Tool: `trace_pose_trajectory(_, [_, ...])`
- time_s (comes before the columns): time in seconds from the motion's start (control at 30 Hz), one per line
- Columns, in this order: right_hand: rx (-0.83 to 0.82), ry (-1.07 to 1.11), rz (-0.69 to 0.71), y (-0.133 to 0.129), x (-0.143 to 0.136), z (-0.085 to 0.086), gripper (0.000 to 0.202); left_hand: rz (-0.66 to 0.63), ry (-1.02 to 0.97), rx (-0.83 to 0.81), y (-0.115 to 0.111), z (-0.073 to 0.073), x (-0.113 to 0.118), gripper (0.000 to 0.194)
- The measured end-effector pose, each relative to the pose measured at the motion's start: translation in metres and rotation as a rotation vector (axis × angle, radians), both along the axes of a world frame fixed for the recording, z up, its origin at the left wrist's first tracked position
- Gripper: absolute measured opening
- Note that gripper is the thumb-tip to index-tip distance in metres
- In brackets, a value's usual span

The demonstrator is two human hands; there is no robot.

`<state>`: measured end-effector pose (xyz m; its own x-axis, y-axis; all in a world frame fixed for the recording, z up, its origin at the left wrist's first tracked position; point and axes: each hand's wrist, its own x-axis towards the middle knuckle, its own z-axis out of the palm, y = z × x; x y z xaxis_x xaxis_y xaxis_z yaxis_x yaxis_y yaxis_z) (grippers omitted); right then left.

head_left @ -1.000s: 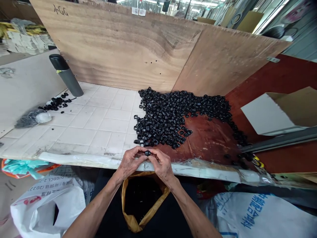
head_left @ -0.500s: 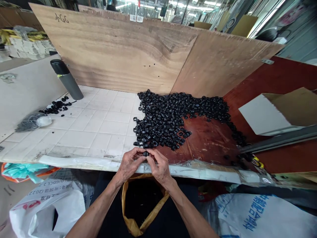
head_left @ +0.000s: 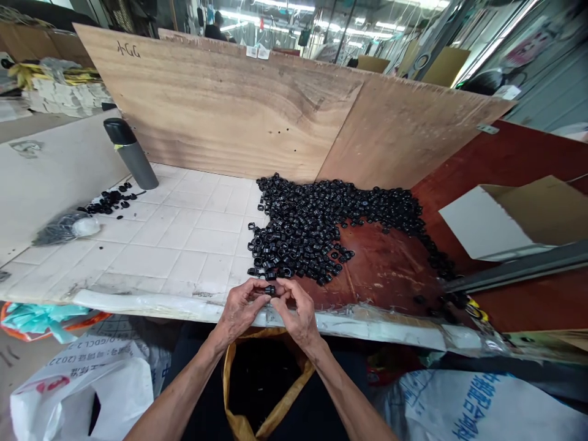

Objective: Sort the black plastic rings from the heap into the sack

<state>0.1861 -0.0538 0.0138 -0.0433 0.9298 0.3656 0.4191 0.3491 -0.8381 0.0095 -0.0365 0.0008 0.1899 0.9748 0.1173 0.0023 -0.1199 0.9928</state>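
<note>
A small black part (head_left: 270,290) is pinched between the thumb and fingertips of my left hand (head_left: 241,308), above the front edge of the table. Close beside it is my right hand (head_left: 297,311), its fingers bent and their tips near the part; whether they grip anything is too small to tell. Just beyond both hands lies a large heap of black ring-like parts (head_left: 307,226). Below my hands an open yellow-rimmed bag (head_left: 294,392) shows a dark inside.
A dark grey bottle (head_left: 138,160) and a clear bag (head_left: 57,226) stand and lie at the left. An open carton (head_left: 487,223) is at the right beside a metal bar (head_left: 523,267). A wooden board (head_left: 220,110) closes off the back.
The fingers of my right hand have drawn slightly away from the black part, which stays at my left fingertips. The whole view has shifted a little.
</note>
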Motion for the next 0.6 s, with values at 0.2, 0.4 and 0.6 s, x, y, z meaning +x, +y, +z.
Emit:
trace_pose_trajectory(0.2, [-0.045,0.056,-0.014,-0.002,0.0,-0.004,0.015,-0.04,-0.042,-0.019,-0.001,0.001,-0.001,0.023])
trace_pose_trajectory(0.4, [-0.155,0.048,-0.035,-0.016,-0.004,0.003,0.026,-0.075,-0.018,-0.04,-0.015,0.002,-0.003,0.023])
trace_pose_trajectory(0.6, [-0.127,0.022,0.057,-0.028,-0.002,0.013,0.015,-0.059,-0.175,-0.215,-0.035,0.005,-0.003,0.031])
